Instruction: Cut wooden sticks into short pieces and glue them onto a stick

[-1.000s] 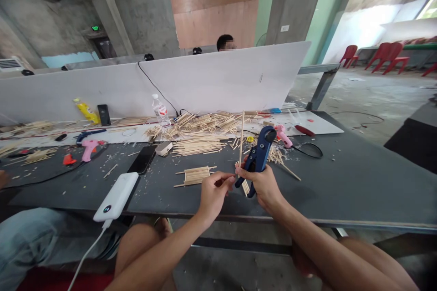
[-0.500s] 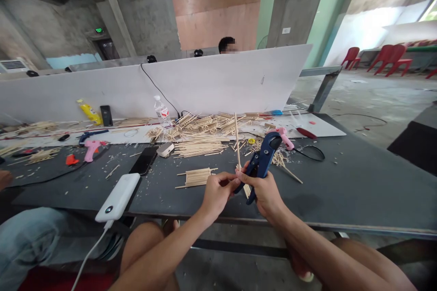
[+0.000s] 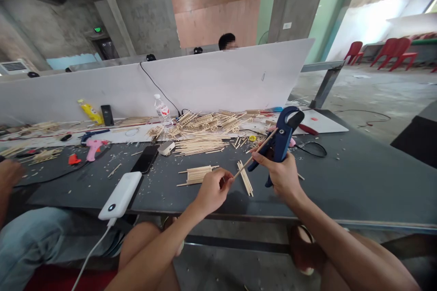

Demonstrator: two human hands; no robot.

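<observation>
My left hand (image 3: pixel 215 189) is closed, pinching the lower end of a thin wooden stick (image 3: pixel 246 163). The stick slants up to the right, its upper end beside the blue pipe cutter (image 3: pixel 282 138). My right hand (image 3: pixel 282 170) is wrapped round the cutter's handles, and its thumb and finger lie against the stick. The cutter's jaws point up, above the table. Below the stick lies a small row of cut sticks (image 3: pixel 245 178) on the table. Left of it, partly behind my left hand, is a flat stick panel (image 3: pixel 198 175) with two longer cross sticks.
A heap of stick frames (image 3: pixel 208 122) and loose sticks (image 3: pixel 200 144) lies ahead. Beside them are a water bottle (image 3: pixel 162 109), a phone (image 3: pixel 144 160), a white power bank (image 3: pixel 120 195) and a pink glue gun (image 3: pixel 92 149). A co-worker's hand (image 3: pixel 10 175) is at far left.
The stick has tipped from upright to a slant. My right hand and the cutter have moved up and right, away from my left hand, uncovering the cut sticks. The co-worker's hand has come further into view.
</observation>
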